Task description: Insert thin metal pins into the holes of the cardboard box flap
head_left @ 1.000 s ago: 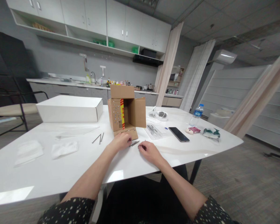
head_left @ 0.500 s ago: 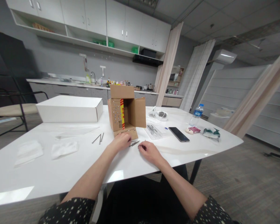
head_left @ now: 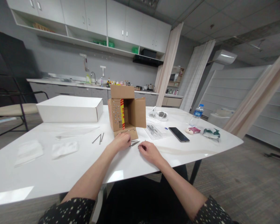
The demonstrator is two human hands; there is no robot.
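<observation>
My left hand (head_left: pixel 121 142) rests on the white table with its fingers curled, at the front flap of an open cardboard box (head_left: pixel 116 116). What its fingertips hold, if anything, is hidden. Several thin metal nails (head_left: pixel 135 143) lie just right of those fingers. Across a small gap, my right hand (head_left: pixel 150 151) is closed, thumb and fingers together; something small and dark shows at its fingertips, too small to name. Rows of small metal heads dot the box's side and its front flap. Left of my left hand lie a few loose long nails (head_left: pixel 100 138).
A clear plastic case (head_left: pixel 154 132) with metal pieces lies right of the box, beside a phone (head_left: pixel 179 134). Farther right are a water bottle (head_left: pixel 197 115) and a green-white packet (head_left: pixel 211 133). A white box (head_left: pixel 69 109) and folded white cloths (head_left: pixel 64 150) are left.
</observation>
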